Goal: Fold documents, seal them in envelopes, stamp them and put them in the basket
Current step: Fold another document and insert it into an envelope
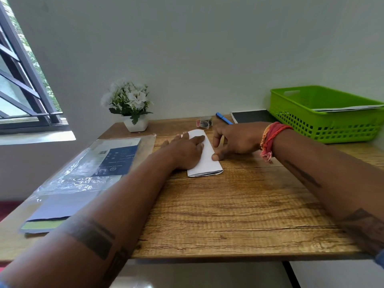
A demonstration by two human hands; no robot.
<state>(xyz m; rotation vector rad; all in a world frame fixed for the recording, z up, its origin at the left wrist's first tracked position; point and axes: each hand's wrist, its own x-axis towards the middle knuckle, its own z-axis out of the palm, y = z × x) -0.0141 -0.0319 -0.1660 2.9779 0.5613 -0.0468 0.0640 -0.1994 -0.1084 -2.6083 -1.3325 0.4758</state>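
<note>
A folded white document (208, 162) lies in the middle of the wooden table (228, 215). My left hand (185, 151) lies flat on its left half with straight fingers pressing it down. My right hand (234, 140) rests at its right edge, thumb tip pressing the paper's side, fingers loosely bent over the far end. A clear plastic pack of envelopes (87, 175) lies at the left of the table. Stamps (204, 123) sit near the far edge. The green basket (324, 125) stands at the far right with a white envelope (347, 108) inside.
A white pot of white flowers (133, 107) stands at the back left. A blue pen (224, 118) and a black notebook (252, 116) lie by the wall beside the basket. A window (22, 84) is at the left.
</note>
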